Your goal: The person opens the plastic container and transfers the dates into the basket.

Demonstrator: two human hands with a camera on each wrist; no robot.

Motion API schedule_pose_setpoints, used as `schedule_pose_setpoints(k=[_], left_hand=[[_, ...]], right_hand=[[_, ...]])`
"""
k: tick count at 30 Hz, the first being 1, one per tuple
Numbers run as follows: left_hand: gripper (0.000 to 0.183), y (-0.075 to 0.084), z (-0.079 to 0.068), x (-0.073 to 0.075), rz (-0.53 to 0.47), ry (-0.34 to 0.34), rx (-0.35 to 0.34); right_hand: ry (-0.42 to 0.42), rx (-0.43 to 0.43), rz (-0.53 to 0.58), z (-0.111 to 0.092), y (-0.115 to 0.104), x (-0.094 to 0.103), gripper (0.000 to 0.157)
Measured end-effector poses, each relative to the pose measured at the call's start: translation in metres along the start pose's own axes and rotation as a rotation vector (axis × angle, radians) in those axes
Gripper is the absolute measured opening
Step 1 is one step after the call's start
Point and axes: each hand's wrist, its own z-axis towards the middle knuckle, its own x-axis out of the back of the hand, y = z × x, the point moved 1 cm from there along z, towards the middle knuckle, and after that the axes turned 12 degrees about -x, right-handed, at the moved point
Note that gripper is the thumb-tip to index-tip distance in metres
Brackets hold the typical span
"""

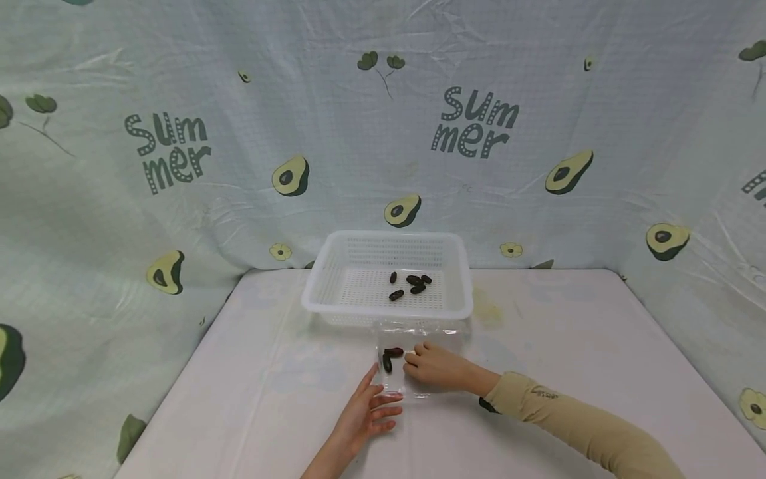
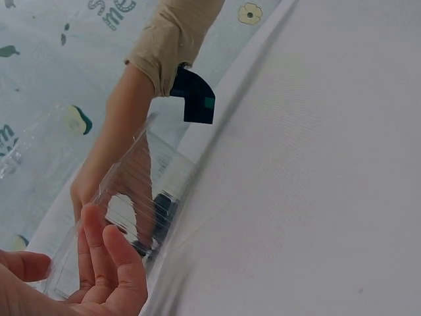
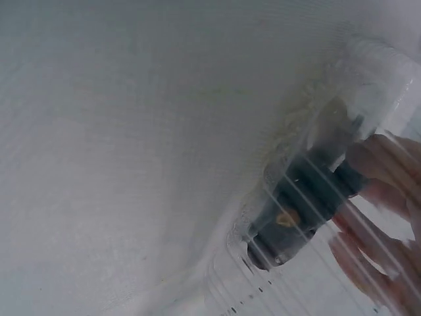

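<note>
A clear plastic box [image 1: 439, 339] lies on the table in front of the basket. Inside its left part are two dark brown, oblong dates, one reddish [image 1: 393, 352] and one darker [image 1: 387, 363]. My right hand [image 1: 439, 367] reaches into the box with bent fingers. In the right wrist view, a dark date [image 3: 348, 179] shows at its fingertips, beside more dates [image 3: 309, 191] seen blurred through the clear wall. At the box's front left corner, my left hand [image 1: 365, 414] has its fingers spread and relaxed, the fingertips right at the wall [image 2: 62, 263].
Behind the box stands a white perforated basket [image 1: 317, 303] with several dates [image 1: 417, 289] on its floor. A dark wrist mount [image 2: 197, 99] sticks out below the right sleeve. A printed curtain [image 1: 359, 133] hangs around the white table [image 1: 556, 346].
</note>
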Motion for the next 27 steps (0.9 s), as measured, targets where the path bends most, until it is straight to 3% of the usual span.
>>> schedule_pose_setpoints(k=[8, 20, 24, 27], left_hand=[[0.06, 0.0, 0.0, 0.001, -0.003, -0.003, 0.003], [0.06, -0.002, 0.0, 0.0, -0.001, 0.015, 0.012], [0.06, -0.002, -0.001, 0.0, -0.01, 0.011, 0.011], [0.059, -0.001, -0.001, 0.0, -0.012, 0.01, 0.01]], right_hand=[[0.131, 0.002, -0.004, -0.003, 0.007, 0.011, 0.002], [0.058, -0.092, 0.167, -0.041, 0.028, 0.038, 0.009], [0.056, -0.135, 0.204, -0.057, 0.038, 0.045, 0.032], [0.07, -0.153, 0.217, -0.069, 0.048, 0.051, 0.037]])
